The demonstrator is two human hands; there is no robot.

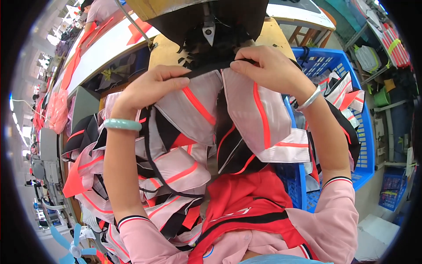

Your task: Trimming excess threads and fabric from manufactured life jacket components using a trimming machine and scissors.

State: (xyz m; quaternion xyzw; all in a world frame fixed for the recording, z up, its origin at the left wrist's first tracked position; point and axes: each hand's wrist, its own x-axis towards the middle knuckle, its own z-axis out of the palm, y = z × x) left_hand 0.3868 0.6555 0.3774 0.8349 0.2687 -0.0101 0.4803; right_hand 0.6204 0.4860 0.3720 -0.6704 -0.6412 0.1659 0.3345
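My left hand [156,86] pinches the black edging of a stitched fabric piece between thumb and fingers. On the other side my right hand [272,70] grips the same dark edge, a little higher. Between them hang pale panels with coral stripes [191,99], with black fabric showing underneath. The edge is stretched just in front of a machine head [176,22] with a pointed metal part [209,33]. Black scraps [202,48] lie heaped below that point. More joined panels [180,171] trail from the held edge toward my lap.
A blue plastic basket [367,132] holds similar striped pieces at my right. Many more pieces [92,193] are piled at my left. A white table [94,50] with coral strips stands far left, where another person [103,11] sits. Shelves with bundles [369,59] stand far right.
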